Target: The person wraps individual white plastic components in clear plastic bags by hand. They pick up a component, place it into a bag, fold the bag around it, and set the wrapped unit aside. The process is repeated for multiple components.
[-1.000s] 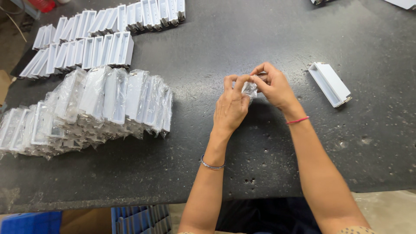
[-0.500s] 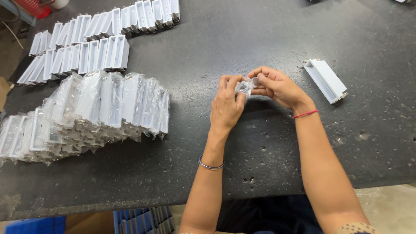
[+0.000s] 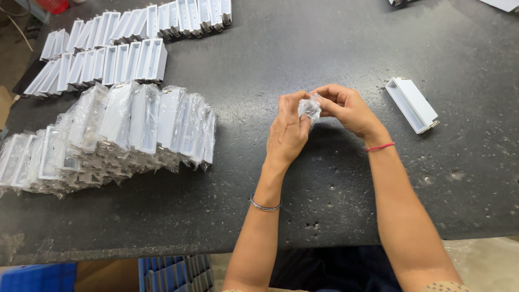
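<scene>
Near the middle of the dark speckled bench [image 3: 335,43], the person's two hands are meeting over a small crumpled piece of clear plastic wrap [image 3: 310,107]. The left hand [image 3: 287,131] is lying with its back to the camera, fingers curled and pinching the wrap from the left side. The right hand [image 3: 346,111] is closing on the same wrap from the right, its thumb and fingertips pressing into the crinkled film, so both hands are gripping it narrowly between them, just above the bench surface. Whether anything solid is sitting inside the wrap cannot be told, as the fingers are covering most of it.

A thin metal bangle [image 3: 265,205] is circling the left wrist, and a red string band [image 3: 379,146] is sitting on the right wrist.

To the right of the hands, near but apart from them, a single white oblong plastic housing [image 3: 412,104] is lying unwrapped on the bench, tilted at an angle. Well to the left, a heap of similar white housings in clear plastic bags [image 3: 119,132] is leaning in an overlapping row. Beyond that heap, at the far left of the bench, two rows of unwrapped white housings [image 3: 108,59] are standing side by side. Below the bench edge, a blue plastic crate [image 3: 173,273] is showing.
</scene>
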